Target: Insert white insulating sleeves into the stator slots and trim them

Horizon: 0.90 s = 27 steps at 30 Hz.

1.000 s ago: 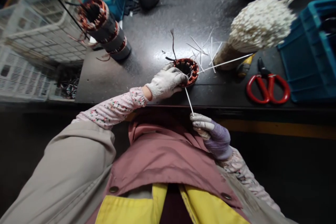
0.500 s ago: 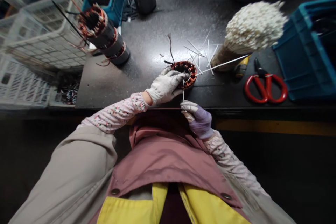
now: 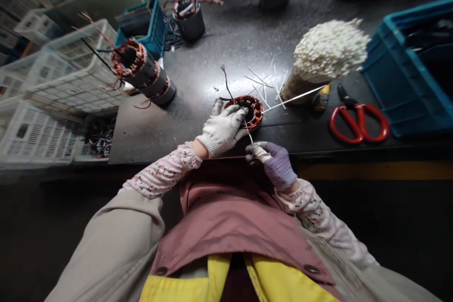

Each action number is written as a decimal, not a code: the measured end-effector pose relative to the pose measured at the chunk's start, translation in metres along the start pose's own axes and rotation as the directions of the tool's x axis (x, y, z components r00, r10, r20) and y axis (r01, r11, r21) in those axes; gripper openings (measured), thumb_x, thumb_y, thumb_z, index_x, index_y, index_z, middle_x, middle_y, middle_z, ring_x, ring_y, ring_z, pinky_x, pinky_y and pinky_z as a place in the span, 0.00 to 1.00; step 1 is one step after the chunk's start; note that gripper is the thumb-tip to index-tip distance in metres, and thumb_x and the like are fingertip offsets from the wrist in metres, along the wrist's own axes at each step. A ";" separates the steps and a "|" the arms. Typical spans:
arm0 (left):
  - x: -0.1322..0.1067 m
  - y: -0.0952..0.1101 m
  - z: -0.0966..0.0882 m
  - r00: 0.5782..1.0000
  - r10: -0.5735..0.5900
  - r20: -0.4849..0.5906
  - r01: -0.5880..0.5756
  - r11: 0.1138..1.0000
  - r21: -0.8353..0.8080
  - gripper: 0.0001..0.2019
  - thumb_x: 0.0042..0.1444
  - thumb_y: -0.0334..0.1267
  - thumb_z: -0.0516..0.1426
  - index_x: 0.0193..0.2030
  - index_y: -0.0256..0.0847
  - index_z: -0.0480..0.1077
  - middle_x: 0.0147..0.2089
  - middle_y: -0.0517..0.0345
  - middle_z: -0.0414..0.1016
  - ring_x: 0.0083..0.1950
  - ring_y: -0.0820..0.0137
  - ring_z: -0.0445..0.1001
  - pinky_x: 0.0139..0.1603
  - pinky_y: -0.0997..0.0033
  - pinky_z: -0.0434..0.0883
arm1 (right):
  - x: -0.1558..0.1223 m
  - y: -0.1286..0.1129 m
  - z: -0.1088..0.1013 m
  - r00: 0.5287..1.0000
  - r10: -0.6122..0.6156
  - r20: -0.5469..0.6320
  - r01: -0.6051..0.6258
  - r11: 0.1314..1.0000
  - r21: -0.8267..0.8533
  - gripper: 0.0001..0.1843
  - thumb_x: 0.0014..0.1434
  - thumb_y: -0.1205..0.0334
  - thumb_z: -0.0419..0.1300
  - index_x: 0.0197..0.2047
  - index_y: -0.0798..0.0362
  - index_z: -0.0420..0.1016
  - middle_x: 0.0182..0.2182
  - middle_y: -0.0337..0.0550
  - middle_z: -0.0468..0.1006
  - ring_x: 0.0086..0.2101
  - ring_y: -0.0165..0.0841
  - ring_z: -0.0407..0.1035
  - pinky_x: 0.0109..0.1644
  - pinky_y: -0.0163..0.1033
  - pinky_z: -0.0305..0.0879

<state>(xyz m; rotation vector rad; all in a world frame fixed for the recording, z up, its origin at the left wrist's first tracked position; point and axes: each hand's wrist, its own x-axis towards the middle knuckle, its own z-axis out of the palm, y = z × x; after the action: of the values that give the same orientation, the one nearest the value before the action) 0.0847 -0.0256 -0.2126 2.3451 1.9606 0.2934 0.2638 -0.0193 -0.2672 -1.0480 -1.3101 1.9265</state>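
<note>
Dark bench surface (image 3: 226,42): flat copper-wound steel stator (image 3: 253,104) at centre front. Loose white plastic cable ties (image 3: 264,82) just behind it. Right of those, upright white cable-tie bundle (image 3: 329,52), then red-handled steel scissors (image 3: 359,122), then blue plastic crate (image 3: 406,66) at far right. Taller copper-wound stator (image 3: 141,73) left; white plastic crates (image 3: 71,66) beyond it.

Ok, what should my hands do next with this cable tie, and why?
Probably pull the white cable tie further through the copper-wound stator: the right hand pinches the tie's lower end, while the gloved left hand steadies the stator on the bench.
</note>
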 end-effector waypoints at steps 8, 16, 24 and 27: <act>-0.009 -0.003 0.019 0.985 -0.119 -0.125 0.092 0.975 -0.202 0.21 0.64 0.41 0.54 0.63 0.40 0.64 0.60 0.49 0.74 0.63 0.63 0.70 0.73 0.51 0.53 | 0.031 0.004 0.001 0.918 -0.394 -0.042 0.333 0.824 -0.457 0.16 0.57 0.48 0.60 0.32 0.53 0.79 0.27 0.43 0.80 0.28 0.34 0.74 0.34 0.38 0.73; -0.016 -0.001 0.042 0.947 -0.061 -0.316 -0.023 0.967 -0.254 0.12 0.66 0.41 0.52 0.50 0.43 0.74 0.51 0.53 0.80 0.54 0.69 0.77 0.73 0.53 0.51 | 0.001 -0.021 -0.012 0.764 -0.636 0.103 0.524 0.521 -0.674 0.08 0.60 0.58 0.60 0.32 0.50 0.78 0.34 0.44 0.80 0.34 0.32 0.75 0.39 0.36 0.71; -0.015 -0.008 0.051 0.933 0.036 -0.358 -0.122 0.967 -0.223 0.13 0.67 0.38 0.51 0.47 0.50 0.76 0.48 0.59 0.82 0.56 0.70 0.77 0.71 0.51 0.55 | 0.025 -0.034 -0.012 0.773 -0.596 0.216 0.523 0.407 -0.749 0.12 0.61 0.54 0.59 0.30 0.50 0.78 0.29 0.43 0.79 0.29 0.32 0.72 0.34 0.36 0.67; -0.016 -0.009 0.052 0.939 0.058 -0.340 -0.140 0.965 -0.220 0.12 0.66 0.37 0.51 0.47 0.50 0.76 0.49 0.60 0.81 0.57 0.70 0.76 0.70 0.52 0.55 | 0.032 -0.025 -0.016 0.784 -0.562 0.264 0.503 0.327 -0.800 0.14 0.61 0.53 0.57 0.30 0.49 0.78 0.27 0.42 0.78 0.28 0.32 0.70 0.32 0.36 0.64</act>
<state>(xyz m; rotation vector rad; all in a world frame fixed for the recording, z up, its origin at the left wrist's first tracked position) 0.0835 -0.0356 -0.2668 2.3573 1.8016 0.9343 0.2616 0.0232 -0.2566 -0.8493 -2.2980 0.6528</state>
